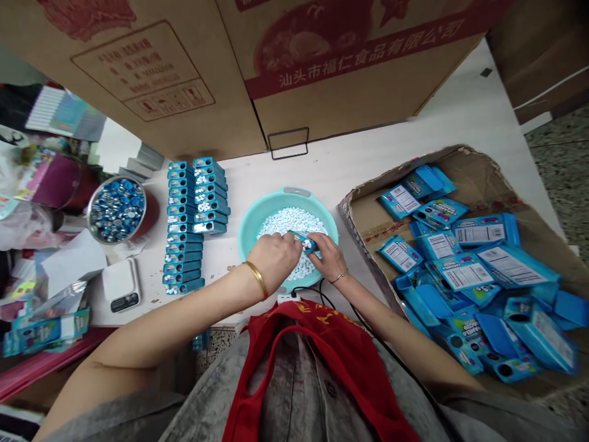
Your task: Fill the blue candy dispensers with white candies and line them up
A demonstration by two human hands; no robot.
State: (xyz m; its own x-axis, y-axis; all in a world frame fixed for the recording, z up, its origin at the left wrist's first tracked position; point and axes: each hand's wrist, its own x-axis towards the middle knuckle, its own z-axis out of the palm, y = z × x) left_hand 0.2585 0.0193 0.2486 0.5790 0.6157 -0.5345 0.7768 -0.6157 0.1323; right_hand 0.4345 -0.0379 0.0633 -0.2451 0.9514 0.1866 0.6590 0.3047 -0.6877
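Note:
Above a turquoise basin (245, 228) of small white candies (294, 221), both my hands meet around a small blue candy box (304, 239). White candies show at the near end of the box. My left hand (278, 261) is closed, its fingers curled at the box's left part; the fingertips are hidden under the hand. From the other side, my right hand (329, 259) grips the box's right end between thumb and fingers. Left of the basin, two columns of blue candy boxes (184, 248) lie in line, white candies showing at many of their round openings.
A worn carton (368, 230) at right holds many flat and opened blue boxes (464, 270). At left are a metal bowl (117, 209) of blue and silver pieces and a white scale (120, 283). Large cardboard boxes (331, 98) wall off the back. A power strip (289, 298) lies by the basin.

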